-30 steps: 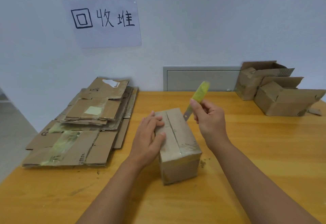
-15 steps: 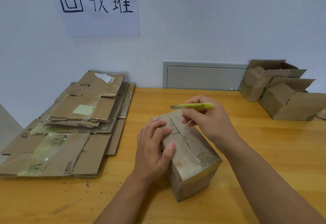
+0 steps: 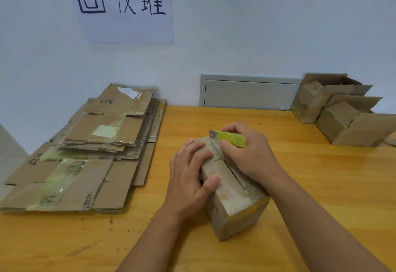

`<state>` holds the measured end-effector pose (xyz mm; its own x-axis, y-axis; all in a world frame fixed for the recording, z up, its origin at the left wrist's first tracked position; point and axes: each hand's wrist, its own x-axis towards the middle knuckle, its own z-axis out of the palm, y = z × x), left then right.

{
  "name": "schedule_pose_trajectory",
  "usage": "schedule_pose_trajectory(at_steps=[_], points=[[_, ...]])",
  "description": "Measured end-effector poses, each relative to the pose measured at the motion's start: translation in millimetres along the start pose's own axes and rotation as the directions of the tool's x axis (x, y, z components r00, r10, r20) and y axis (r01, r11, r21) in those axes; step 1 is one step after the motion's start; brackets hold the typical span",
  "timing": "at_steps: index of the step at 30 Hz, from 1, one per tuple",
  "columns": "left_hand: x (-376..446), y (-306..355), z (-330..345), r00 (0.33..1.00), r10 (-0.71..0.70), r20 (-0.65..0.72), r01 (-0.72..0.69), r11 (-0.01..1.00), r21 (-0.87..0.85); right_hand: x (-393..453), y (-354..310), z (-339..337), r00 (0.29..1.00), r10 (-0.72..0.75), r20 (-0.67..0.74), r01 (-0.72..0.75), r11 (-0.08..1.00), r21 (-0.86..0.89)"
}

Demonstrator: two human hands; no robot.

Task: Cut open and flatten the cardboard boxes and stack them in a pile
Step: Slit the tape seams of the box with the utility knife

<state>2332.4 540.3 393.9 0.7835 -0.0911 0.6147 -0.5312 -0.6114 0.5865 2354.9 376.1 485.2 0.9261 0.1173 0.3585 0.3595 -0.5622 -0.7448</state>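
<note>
The wooden table (image 3: 300, 186) — orange-yellow, its near surface scuffed with dark marks — stood against a white wall. On its left side lay a pile of flattened cardboard (image 3: 85, 154), several sheets deep, some with strips of tape across them. Near the middle sat a closed cardboard box (image 3: 231, 199), turned at an angle to the table's edge. At the far right corner rested two opened boxes (image 3: 342, 111) — touching each other, flaps raised, the rear one against the wall.
</note>
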Motion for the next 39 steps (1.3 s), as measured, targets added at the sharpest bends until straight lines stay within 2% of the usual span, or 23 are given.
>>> schedule_pose_trajectory(at_steps=[11,21,32,36,39], points=[[0,2,3,1.000,-0.031,0.002,0.031,0.999,-0.018,-1,0,3,0.993,-0.103,0.060,0.110,0.985,-0.129],[0,6,7,0.997,-0.071,-0.030,0.071,0.997,-0.007,-2,-3,4,0.985,-0.128,0.115,0.152,0.961,-0.231],[0,15,18,0.984,-0.127,-0.129,0.138,0.987,0.084,-9,-2,-8,0.991,-0.066,0.114,0.083,0.984,-0.154],[0,9,14,0.996,-0.045,-0.074,0.051,0.996,0.078,3,-1,-4,0.998,-0.037,0.054,0.038,0.999,-0.023],[-1,5,12,0.998,0.035,-0.042,-0.031,0.996,0.088,8,2,2,0.997,-0.044,0.064,0.048,0.997,-0.062]])
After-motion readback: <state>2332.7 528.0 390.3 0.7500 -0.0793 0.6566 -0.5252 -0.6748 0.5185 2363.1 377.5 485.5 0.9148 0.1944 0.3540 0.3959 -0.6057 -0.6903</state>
